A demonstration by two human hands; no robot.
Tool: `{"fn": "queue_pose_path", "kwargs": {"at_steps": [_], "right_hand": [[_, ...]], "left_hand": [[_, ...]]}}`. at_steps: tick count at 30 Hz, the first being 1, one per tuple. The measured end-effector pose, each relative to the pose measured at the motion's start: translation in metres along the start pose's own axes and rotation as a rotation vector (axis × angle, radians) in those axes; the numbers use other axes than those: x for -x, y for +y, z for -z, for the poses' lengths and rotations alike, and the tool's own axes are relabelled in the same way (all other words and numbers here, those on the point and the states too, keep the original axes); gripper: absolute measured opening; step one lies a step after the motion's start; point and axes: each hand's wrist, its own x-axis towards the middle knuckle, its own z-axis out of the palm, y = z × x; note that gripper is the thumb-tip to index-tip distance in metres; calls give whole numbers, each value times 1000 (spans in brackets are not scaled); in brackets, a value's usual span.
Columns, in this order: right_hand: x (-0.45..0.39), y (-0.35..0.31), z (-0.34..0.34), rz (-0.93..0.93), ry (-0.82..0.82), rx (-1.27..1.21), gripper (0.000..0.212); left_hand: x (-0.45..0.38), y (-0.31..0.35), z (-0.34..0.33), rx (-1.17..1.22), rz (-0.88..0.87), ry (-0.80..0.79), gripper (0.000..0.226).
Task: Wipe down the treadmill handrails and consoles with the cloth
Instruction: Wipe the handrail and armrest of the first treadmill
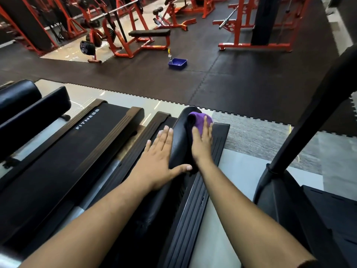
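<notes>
Both arms reach forward over a black handrail (pixel 181 140) that runs away from the camera. The left hand (pixel 160 159) lies flat with straight fingers against the rail's left side, thumb hooked across its near end. The right hand (pixel 201 141) presses a purple cloth (pixel 199 118) onto the rail's far right end. A treadmill belt marked FITNESS (pixel 87 118) lies to the left. Far off, a blue tub (pixel 177 63) sits on the dark floor mats (pixel 241 80), near red weight benches (pixel 148 38).
</notes>
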Motion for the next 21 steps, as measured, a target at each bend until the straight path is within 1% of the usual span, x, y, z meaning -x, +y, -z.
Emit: {"fn": "queue_pose_path", "kwargs": {"at_steps": [3, 4, 6, 8, 10, 12, 14, 16, 17, 18, 21], "right_hand": [[68, 0, -5, 187, -91, 260, 67], [75, 0, -2, 215, -127, 307, 68], [46, -12, 1, 225, -165, 370, 64], [-1, -38, 3, 234, -208, 505, 56], [-30, -61, 3, 204, -243, 592, 53], [-16, -66, 2, 216, -241, 616, 53], [35, -51, 1, 274, -247, 580, 54], [87, -26, 3, 339, -253, 487, 57], [95, -17, 3, 350, -248, 468, 58], [87, -17, 5, 343, -244, 444, 58], [25, -34, 2, 259, -199, 404, 53]], "left_hand": [[1, -2, -1, 76, 16, 65, 131], [1, -2, -1, 93, 17, 81, 132], [3, -1, -1, 91, 15, 82, 133], [4, 2, 1, 71, 20, 59, 133], [6, 4, 5, 66, 39, 44, 132], [12, 3, 8, 102, 49, 67, 133], [23, -2, 8, 145, 45, 82, 130], [39, -8, 4, 139, 32, 57, 127], [48, -11, 2, 118, 29, 32, 127], [54, -13, 1, 92, 28, 4, 127], [62, -14, 2, 40, 40, -41, 134]]}}
